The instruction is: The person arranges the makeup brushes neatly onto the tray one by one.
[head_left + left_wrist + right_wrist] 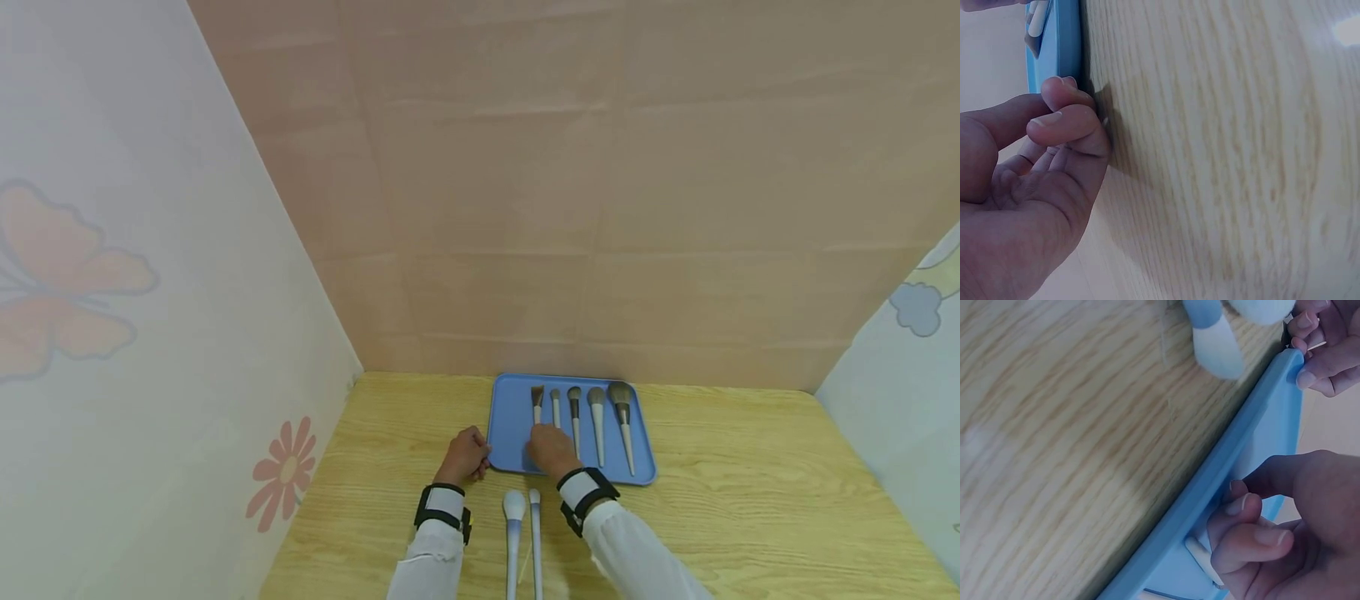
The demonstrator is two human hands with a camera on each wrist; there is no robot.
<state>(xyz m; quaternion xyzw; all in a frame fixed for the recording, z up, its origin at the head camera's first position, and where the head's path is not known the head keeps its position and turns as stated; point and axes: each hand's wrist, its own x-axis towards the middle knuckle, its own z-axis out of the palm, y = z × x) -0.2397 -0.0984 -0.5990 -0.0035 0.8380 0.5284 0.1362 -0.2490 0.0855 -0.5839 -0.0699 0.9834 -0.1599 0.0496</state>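
Observation:
A blue tray (512, 417) lies on the wooden table with several makeup brushes side by side on it. My right hand (553, 451) is over its front left part, its curled fingers around the handle of a flat dark-tipped brush (537, 396); in the right wrist view the hand hides that grip. Beside those fingers lies a pale handle end (1202, 557). At the tray's front left corner, my left hand (465, 455) has thumb and bent fingers at the rim and appears to pinch it. The left wrist view shows its fingertips (1060, 125) against the tray edge.
In front of the tray, between my forearms, a large white-headed brush (513, 507) and a slimmer one (535, 533) lie on the table (750, 483). A papered back wall (525, 208) stands behind the tray, with pale patterned walls at both sides.

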